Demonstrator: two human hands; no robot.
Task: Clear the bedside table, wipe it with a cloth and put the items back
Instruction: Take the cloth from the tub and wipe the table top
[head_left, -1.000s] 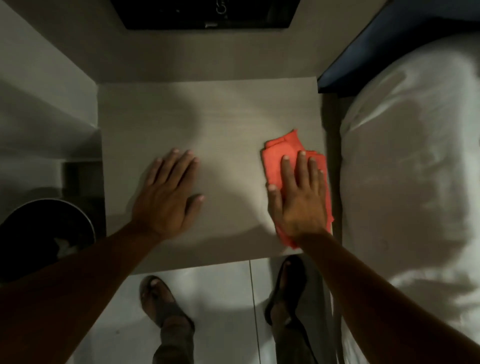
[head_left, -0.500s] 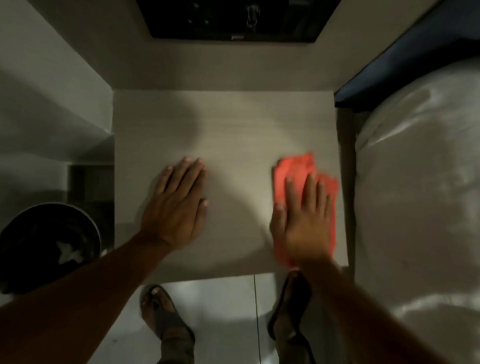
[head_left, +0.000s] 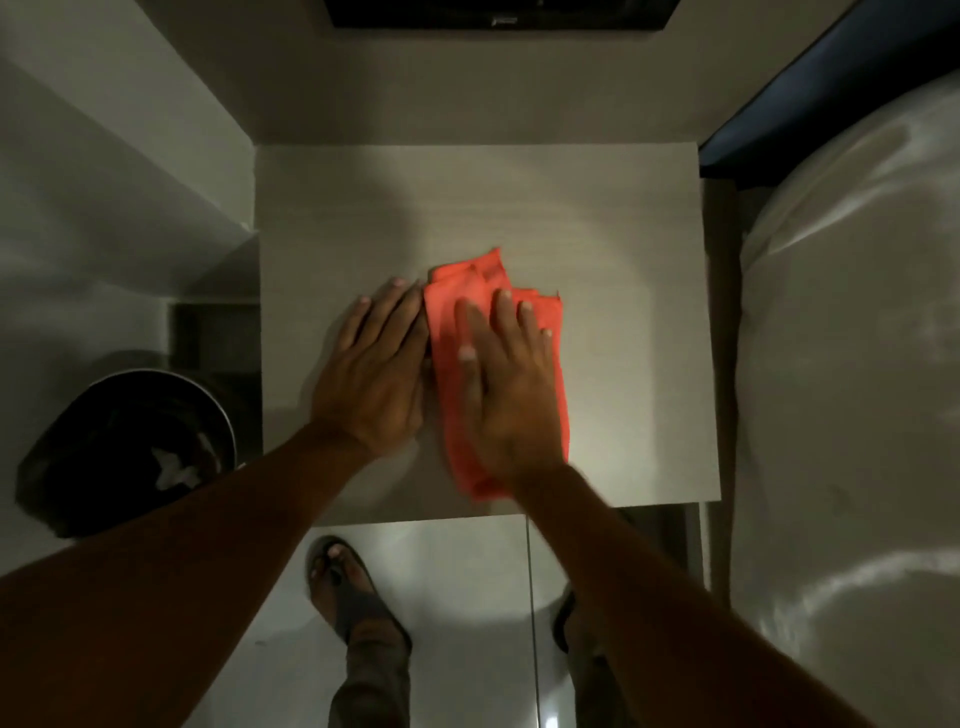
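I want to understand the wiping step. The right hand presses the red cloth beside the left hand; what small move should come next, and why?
Probably lift the left hand off the table, so the right hand can push the red cloth on toward the left edge. The cloth's left edge meets the flat left hand, which covers that part of the top.
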